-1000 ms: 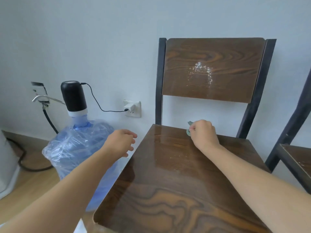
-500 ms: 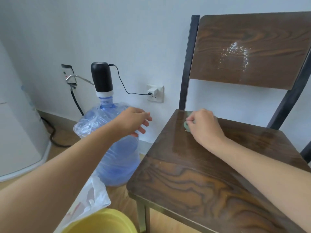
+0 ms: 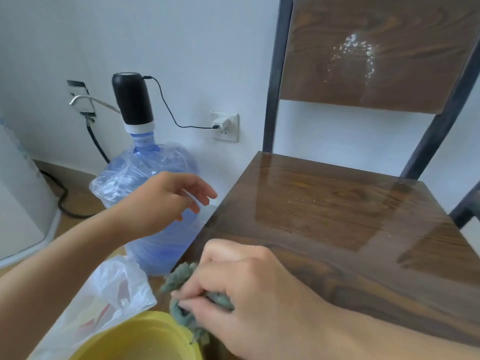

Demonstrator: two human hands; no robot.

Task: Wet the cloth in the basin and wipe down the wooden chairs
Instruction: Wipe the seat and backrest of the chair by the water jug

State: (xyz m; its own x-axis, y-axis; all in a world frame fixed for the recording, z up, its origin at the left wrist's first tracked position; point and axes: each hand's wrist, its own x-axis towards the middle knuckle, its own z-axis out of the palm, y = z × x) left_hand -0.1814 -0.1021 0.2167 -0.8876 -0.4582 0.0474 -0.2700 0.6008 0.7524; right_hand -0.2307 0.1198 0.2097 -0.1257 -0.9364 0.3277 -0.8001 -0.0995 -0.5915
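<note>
A wooden chair [image 3: 337, 203] with a dark metal frame fills the right side; its seat shines wet and its backrest carries a whitish smear [image 3: 353, 53]. My right hand [image 3: 239, 289] is at the seat's front left corner, shut on a grey-green cloth [image 3: 181, 315] that hangs off the edge. Right below the cloth is the rim of a yellow basin [image 3: 145, 331] at the bottom of the view. My left hand [image 3: 166, 201] hovers empty with fingers apart, left of the seat and in front of the water bottle.
A large blue water bottle [image 3: 145, 183] with a black pump top [image 3: 132, 100] stands on the floor by the wall, its cable running to a wall socket [image 3: 226, 126]. A white plastic bag [image 3: 104, 294] lies beside the basin. A white appliance [image 3: 18, 203] stands at the left.
My right hand has dragged the cloth from the back of the seat to its front left corner, over the basin. The view has swung down and left, and the left hand has lowered a little.
</note>
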